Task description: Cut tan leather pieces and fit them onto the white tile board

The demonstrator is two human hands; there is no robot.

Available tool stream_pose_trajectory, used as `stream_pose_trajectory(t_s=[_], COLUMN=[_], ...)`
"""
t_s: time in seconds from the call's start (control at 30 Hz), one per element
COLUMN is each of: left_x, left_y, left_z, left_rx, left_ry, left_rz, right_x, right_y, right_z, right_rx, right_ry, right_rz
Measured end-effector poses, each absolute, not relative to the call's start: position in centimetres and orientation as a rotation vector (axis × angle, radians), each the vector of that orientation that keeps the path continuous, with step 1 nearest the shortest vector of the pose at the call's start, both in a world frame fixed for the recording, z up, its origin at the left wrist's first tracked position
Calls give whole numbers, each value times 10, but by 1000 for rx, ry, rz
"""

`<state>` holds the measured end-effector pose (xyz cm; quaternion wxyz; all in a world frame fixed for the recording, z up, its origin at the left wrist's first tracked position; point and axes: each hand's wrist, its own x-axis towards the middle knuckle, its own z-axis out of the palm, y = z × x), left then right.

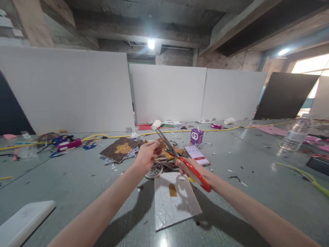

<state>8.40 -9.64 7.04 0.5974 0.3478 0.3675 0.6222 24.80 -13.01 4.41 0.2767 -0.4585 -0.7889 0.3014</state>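
My left hand pinches a small yellow-brown piece of thin sheet between thumb and fingertips; its material is hard to tell. In my right hand are red-handled scissors, their long blades pointing up and away, slightly apart, beside that piece. Below both hands lies a square white board with one yellow-brown patch on it. Behind the hands, brown and yellow scraps lie in a heap, partly hidden. A round dish of dark bits sits under my left hand.
A dark brown square with a yellow flower shape lies left of the heap. To the right are a phone and a purple drink carton. A white box, a plastic bottle and a yellow cable are farther out.
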Motion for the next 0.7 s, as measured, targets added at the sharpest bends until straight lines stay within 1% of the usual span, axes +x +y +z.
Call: stream_pose_trajectory(t_s=[0.23,0.7], left_x=[83,76], left_y=[-96,-86], left_z=[71,67], left_rx=[816,814], left_ry=[887,897], left_rz=[1420,1359], right_x=[252,255], right_y=[-122,-123], right_z=[38,40], right_rx=[-1261,-1301], right_ry=[-2132,-2163], right_rz=[853,803])
